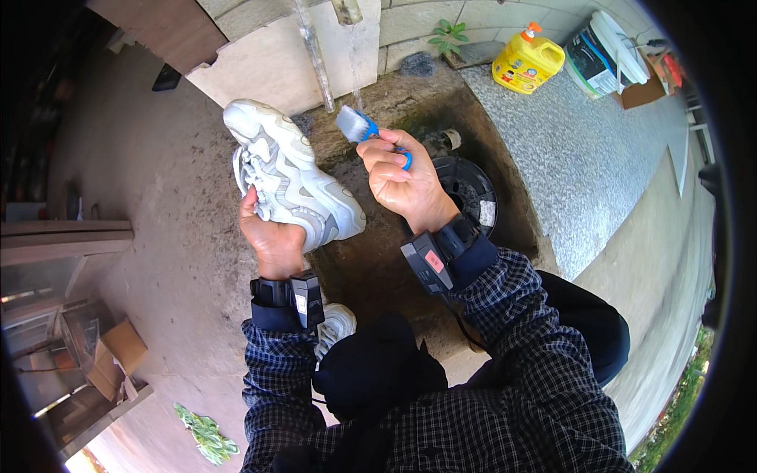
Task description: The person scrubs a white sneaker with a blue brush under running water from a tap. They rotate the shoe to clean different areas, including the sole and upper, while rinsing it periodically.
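Observation:
In my left hand [271, 236] is a white and grey sneaker [290, 171], gripped at its collar and heel end. Its toe points up and away from me, and its side faces my right. My right hand [405, 180] is closed around the blue handle of a scrub brush [355, 124]. White bristles face left, a short gap from the shoe. Thin water [355, 77] falls from a pipe end [346, 10] just beyond the brush. Part of the handle is hidden by my fingers.
Below my right hand a round black plastic basin [473, 186] sits in a wet sunken floor. On the granite slab [532, 136] stand a yellow jug with an orange pump [526, 59] and a white bucket [606, 56]. A second white shoe [337, 325] is near my left forearm.

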Action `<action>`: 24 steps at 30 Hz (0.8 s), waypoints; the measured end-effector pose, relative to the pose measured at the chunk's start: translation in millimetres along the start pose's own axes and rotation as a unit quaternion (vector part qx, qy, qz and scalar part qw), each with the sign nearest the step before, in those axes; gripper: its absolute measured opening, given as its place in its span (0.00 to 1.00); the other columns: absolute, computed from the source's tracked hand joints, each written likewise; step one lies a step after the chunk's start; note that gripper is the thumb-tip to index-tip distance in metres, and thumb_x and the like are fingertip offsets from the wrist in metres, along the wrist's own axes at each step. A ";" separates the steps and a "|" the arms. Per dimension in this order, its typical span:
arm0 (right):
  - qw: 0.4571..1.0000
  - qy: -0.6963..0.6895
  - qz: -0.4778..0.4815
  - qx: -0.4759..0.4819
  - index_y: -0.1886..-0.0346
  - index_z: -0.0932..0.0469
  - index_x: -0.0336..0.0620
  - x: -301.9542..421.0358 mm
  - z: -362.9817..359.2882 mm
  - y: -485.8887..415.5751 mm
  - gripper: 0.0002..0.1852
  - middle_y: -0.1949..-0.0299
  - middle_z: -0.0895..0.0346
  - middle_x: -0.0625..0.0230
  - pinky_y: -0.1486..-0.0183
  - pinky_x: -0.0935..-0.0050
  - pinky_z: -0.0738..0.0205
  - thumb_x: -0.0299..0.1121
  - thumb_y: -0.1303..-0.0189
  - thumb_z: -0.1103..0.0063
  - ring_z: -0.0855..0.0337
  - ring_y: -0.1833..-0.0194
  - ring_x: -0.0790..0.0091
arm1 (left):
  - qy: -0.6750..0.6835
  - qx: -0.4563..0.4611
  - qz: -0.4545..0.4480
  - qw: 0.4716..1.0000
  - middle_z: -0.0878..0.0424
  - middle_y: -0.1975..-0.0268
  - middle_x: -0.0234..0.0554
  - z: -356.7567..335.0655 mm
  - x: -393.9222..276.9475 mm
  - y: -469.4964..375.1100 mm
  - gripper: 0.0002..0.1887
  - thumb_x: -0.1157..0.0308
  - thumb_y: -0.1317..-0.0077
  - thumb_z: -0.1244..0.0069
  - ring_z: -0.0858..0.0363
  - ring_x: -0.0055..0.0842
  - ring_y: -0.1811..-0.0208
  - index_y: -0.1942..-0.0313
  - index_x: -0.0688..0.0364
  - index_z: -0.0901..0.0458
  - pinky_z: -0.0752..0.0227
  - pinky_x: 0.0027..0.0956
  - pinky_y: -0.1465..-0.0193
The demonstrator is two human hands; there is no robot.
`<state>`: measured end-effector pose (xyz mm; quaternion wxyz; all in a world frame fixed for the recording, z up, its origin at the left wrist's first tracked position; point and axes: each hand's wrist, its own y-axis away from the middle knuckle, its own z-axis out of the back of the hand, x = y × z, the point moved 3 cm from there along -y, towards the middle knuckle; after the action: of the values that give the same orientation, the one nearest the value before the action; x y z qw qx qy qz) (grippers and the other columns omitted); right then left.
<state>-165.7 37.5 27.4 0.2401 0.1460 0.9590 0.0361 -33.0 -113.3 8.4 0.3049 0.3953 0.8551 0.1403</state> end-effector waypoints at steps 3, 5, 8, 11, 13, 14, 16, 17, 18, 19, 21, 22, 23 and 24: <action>1.000 0.028 0.005 0.000 0.70 0.38 0.40 -8.2 -3.6 1.1 0.10 0.76 0.39 0.72 0.87 0.78 0.37 0.28 0.32 0.51 0.35 0.83 0.79 | 0.008 0.011 0.006 1.000 0.23 0.39 0.45 0.3 -1.4 1.0 0.27 0.60 0.36 0.55 0.27 0.42 0.37 0.39 0.63 0.26 0.40 0.47 0.30; 0.999 0.036 0.039 -0.001 0.64 0.33 0.38 -14.5 -7.0 5.7 0.06 0.75 0.38 0.73 0.87 0.78 0.38 0.29 0.32 0.50 0.35 0.83 0.79 | 0.007 0.035 0.011 0.999 0.23 0.38 0.45 -0.9 -2.2 1.2 0.28 0.59 0.37 0.55 0.27 0.42 0.37 0.39 0.63 0.27 0.40 0.48 0.30; 0.922 0.358 0.082 -0.119 0.38 0.36 0.66 -29.7 -2.4 15.2 0.20 0.75 0.35 0.77 0.88 0.81 0.45 0.34 0.31 0.51 0.35 0.83 0.81 | 0.012 0.046 -0.009 0.999 0.23 0.38 0.45 -2.1 -0.9 -0.4 0.29 0.58 0.38 0.54 0.28 0.42 0.36 0.38 0.62 0.28 0.41 0.47 0.30; 0.862 0.472 0.066 -0.173 0.32 0.43 0.66 -59.3 12.0 22.8 0.24 0.75 0.36 0.72 0.89 0.76 0.48 0.37 0.30 0.53 0.37 0.86 0.77 | -0.014 0.129 -0.034 0.991 0.23 0.38 0.45 -6.5 7.4 -1.4 0.31 0.58 0.39 0.53 0.27 0.42 0.37 0.37 0.62 0.29 0.42 0.47 0.29; 0.862 0.460 0.123 -0.172 0.37 0.40 0.63 -66.3 14.9 14.6 0.20 0.75 0.37 0.70 0.89 0.74 0.52 0.35 0.30 0.55 0.38 0.86 0.74 | -0.026 0.147 -0.035 0.988 0.24 0.38 0.46 -6.3 20.3 -0.7 0.31 0.59 0.39 0.53 0.28 0.42 0.36 0.36 0.63 0.31 0.41 0.46 0.30; 0.871 0.439 0.145 -0.165 0.39 0.39 0.62 -65.7 13.8 7.5 0.18 0.75 0.37 0.70 0.89 0.74 0.52 0.35 0.30 0.56 0.38 0.86 0.74 | -0.034 0.166 -0.039 0.985 0.24 0.37 0.46 -6.3 27.1 1.3 0.32 0.60 0.39 0.53 0.28 0.42 0.36 0.35 0.63 0.32 0.41 0.46 0.30; 0.890 0.406 0.127 -0.166 0.49 0.38 0.59 -58.5 9.4 -9.6 0.10 0.75 0.38 0.70 0.89 0.74 0.54 0.32 0.31 0.59 0.40 0.86 0.74 | -0.066 0.171 -0.030 0.982 0.25 0.38 0.48 -4.3 36.8 6.7 0.32 0.62 0.39 0.54 0.28 0.42 0.37 0.35 0.65 0.34 0.39 0.45 0.32; 0.889 0.387 0.140 -0.203 0.41 0.44 0.61 -49.7 6.8 -15.5 0.17 0.76 0.38 0.72 0.89 0.76 0.53 0.33 0.31 0.58 0.40 0.86 0.75 | -0.056 0.186 -0.029 0.981 0.25 0.38 0.48 -5.6 39.4 7.9 0.32 0.62 0.39 0.55 0.27 0.42 0.37 0.35 0.66 0.34 0.38 0.45 0.33; 0.896 0.361 0.130 -0.223 0.33 0.49 0.64 -44.7 5.8 -19.3 0.25 0.76 0.38 0.74 0.89 0.77 0.52 0.34 0.30 0.58 0.40 0.85 0.76 | -0.043 0.201 -0.019 0.978 0.25 0.39 0.48 -7.5 42.8 9.8 0.31 0.62 0.39 0.55 0.27 0.42 0.38 0.35 0.66 0.34 0.37 0.45 0.33; 0.899 0.337 0.133 -0.245 0.25 0.55 0.66 -42.3 6.0 -19.2 0.32 0.77 0.38 0.75 0.88 0.78 0.51 0.35 0.29 0.57 0.39 0.84 0.78 | -0.036 0.198 -0.028 0.979 0.25 0.39 0.48 -9.6 41.9 9.6 0.31 0.63 0.38 0.56 0.26 0.42 0.38 0.36 0.67 0.34 0.36 0.46 0.34; 0.892 0.376 0.100 -0.230 0.24 0.55 0.65 -43.1 3.4 -15.5 0.32 0.78 0.39 0.75 0.88 0.79 0.51 0.35 0.29 0.59 0.40 0.85 0.78 | -0.088 0.192 -0.073 0.975 0.24 0.39 0.49 -16.8 41.8 8.4 0.28 0.62 0.36 0.58 0.26 0.42 0.39 0.37 0.66 0.32 0.35 0.46 0.36; 0.873 0.418 0.115 -0.222 0.24 0.55 0.64 -43.9 1.7 -10.4 0.32 0.78 0.39 0.75 0.89 0.78 0.51 0.34 0.29 0.60 0.40 0.85 0.78 | -0.077 0.169 -0.041 0.982 0.24 0.40 0.49 -20.7 43.8 5.2 0.28 0.62 0.36 0.58 0.25 0.42 0.39 0.38 0.66 0.32 0.35 0.46 0.36; 0.844 0.461 0.144 -0.234 0.24 0.56 0.63 -48.3 2.3 -3.4 0.33 0.78 0.39 0.75 0.89 0.78 0.51 0.34 0.29 0.60 0.40 0.85 0.78 | -0.066 0.142 -0.009 0.988 0.23 0.40 0.49 -23.7 43.9 2.4 0.27 0.61 0.35 0.58 0.25 0.42 0.40 0.38 0.66 0.31 0.35 0.46 0.36; 0.838 0.488 0.133 -0.205 0.23 0.58 0.62 -53.8 0.3 0.8 0.34 0.78 0.39 0.74 0.89 0.78 0.51 0.34 0.29 0.61 0.41 0.86 0.77 | -0.064 0.134 0.004 0.989 0.22 0.42 0.48 -30.6 44.9 -3.6 0.27 0.59 0.35 0.59 0.24 0.43 0.41 0.40 0.65 0.29 0.35 0.46 0.36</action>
<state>-120.0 22.3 51.5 -0.2419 0.1833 0.8937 0.3305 -77.0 -81.4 12.0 0.3028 0.4442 0.8432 0.0003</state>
